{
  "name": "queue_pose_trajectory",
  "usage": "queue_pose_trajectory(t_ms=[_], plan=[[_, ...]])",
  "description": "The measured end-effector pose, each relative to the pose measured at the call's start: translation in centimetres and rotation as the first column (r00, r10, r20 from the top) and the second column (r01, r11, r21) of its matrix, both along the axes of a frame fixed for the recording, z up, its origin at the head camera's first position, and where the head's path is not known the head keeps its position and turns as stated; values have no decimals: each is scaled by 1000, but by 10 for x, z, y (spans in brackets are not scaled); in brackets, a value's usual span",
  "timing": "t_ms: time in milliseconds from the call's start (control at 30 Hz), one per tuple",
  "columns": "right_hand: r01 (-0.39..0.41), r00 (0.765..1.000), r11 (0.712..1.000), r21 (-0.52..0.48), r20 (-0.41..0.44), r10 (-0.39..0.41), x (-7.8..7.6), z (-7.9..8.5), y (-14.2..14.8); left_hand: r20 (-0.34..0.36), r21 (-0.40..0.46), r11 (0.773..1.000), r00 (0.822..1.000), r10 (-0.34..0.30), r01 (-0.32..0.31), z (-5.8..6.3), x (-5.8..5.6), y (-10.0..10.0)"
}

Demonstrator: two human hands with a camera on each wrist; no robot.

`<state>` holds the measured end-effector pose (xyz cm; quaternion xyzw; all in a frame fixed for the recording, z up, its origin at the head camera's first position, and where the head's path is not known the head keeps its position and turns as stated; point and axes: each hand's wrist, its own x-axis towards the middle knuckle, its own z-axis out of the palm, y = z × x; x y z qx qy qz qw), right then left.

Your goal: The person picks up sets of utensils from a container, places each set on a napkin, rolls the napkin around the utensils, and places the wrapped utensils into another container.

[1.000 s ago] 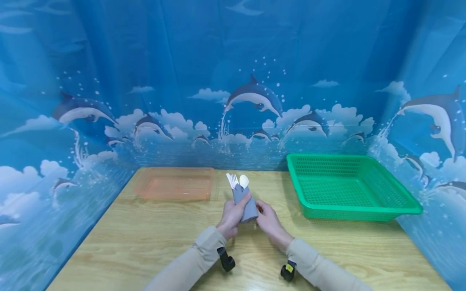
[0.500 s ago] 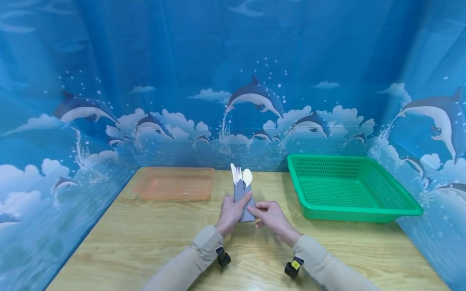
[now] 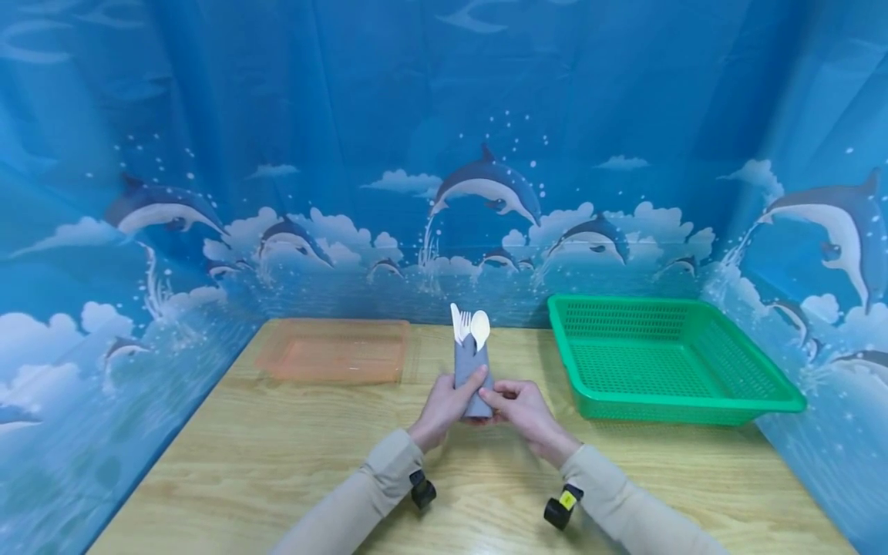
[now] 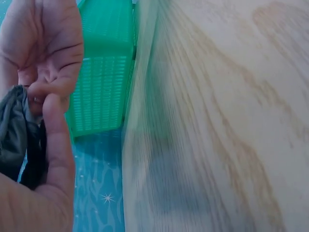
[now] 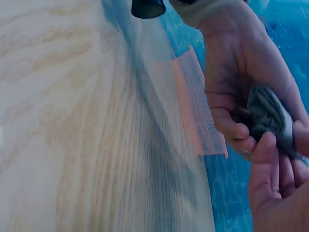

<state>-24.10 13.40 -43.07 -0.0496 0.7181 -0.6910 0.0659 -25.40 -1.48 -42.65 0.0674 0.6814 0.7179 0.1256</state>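
Observation:
A grey cloth napkin [image 3: 463, 362] is rolled around a white knife [image 3: 455, 317], a fork [image 3: 465, 324] and a spoon [image 3: 480, 327], whose tops stick out of its upper end. The left hand [image 3: 441, 407] grips the roll from the left, thumb across its front. At the lower right edge, the right hand [image 3: 533, 418] pinches the cloth between thumb and fingers. The bundle stands nearly upright above the table. In the right wrist view the napkin's folded bottom end [image 5: 265, 111] shows between both hands. The handles are hidden inside the cloth.
A green perforated basket [image 3: 683, 398] stands at the right of the wooden table [image 3: 277, 462]. At the back left lies a translucent orange tray [image 3: 336, 358]. A dolphin-print curtain [image 3: 388, 92] hangs behind and along the sides.
The bundle has turned from leaning left to nearly upright and shifted slightly right. The right hand has moved its thumb onto the front of the napkin's lower right edge.

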Motion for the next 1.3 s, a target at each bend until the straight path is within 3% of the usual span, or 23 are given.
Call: queue_pose_trajectory(t_ms=[133, 233, 367, 567, 700, 833, 900, 967, 1067, 1100, 1133, 1300], plan=[[-37, 999, 999, 38, -3, 37, 0, -3, 4, 24, 26, 998, 998, -60, 59, -14, -8, -1], [-32, 999, 997, 74, 10, 31, 0, -5, 6, 23, 23, 997, 997, -79, 78, -18, -9, -1], [-9, 999, 998, 55, 40, 7, 1, -4, 6, 5, -7, 999, 999, -45, 45, -17, -9, -2], [94, 993, 993, -75, 81, -88, -2, 3, -1, -53, -55, 998, 998, 36, -38, -13, -7, 0], [210, 976, 971, -117, 78, -202, -5, 7, -9, -95, -54, 995, 992, 78, -84, -11, -6, 3], [306, 952, 929, -210, 63, -299, -8, 9, -14, -118, -27, 993, 987, 113, -117, -10, -5, 6], [284, 957, 917, -279, 17, -291, -18, -4, -11, -126, -18, 992, 984, 123, -126, -9, -5, 6], [293, 953, 914, -281, 12, -302, -20, -4, -13, -134, -14, 990, 982, 134, -137, -10, -4, 7], [309, 951, 915, -260, 52, -306, -23, 0, -16, -146, -26, 990, 980, 136, -141, -11, -4, 8], [337, 941, 911, -236, 84, -327, -20, 8, -19, -150, -31, 990, 980, 134, -140, -11, -4, 9], [367, 930, 905, -216, 116, -350, -17, 16, -23, -155, -35, 990, 979, 131, -138, -11, -3, 9], [428, 902, 865, -262, 183, -391, -22, 24, -27, -163, -40, 990, 978, 129, -137, -6, 0, 12]])
